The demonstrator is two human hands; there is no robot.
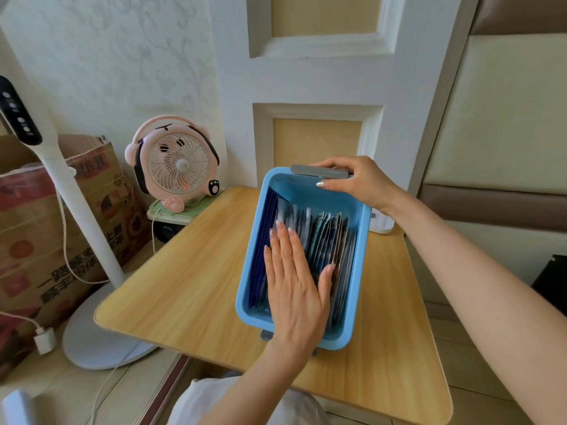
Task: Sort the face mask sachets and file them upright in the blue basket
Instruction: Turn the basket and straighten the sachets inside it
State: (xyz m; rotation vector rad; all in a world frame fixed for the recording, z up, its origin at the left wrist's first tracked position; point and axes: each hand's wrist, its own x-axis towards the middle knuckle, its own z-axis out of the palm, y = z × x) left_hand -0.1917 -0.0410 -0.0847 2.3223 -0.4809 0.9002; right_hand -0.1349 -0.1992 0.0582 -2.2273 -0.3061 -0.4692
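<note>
A blue basket (357, 259) stands on the wooden table (190, 271), its far end tilted away from me. Several face mask sachets (328, 237) stand upright inside it, packed in a row, mostly dark blue and silver. My left hand (293, 286) lies flat on top of the sachets near the basket's left side, fingers straight and together. The near parts of the sachets are hidden under it. My right hand (356, 182) grips the grey handle (310, 170) on the basket's far rim.
A pink desk fan (175, 161) stands at the table's far left corner. A white floor-fan pole (76, 191) and cardboard boxes (46, 228) are left of the table. A white object (382, 223) sits behind the basket on the right. A wall is close behind.
</note>
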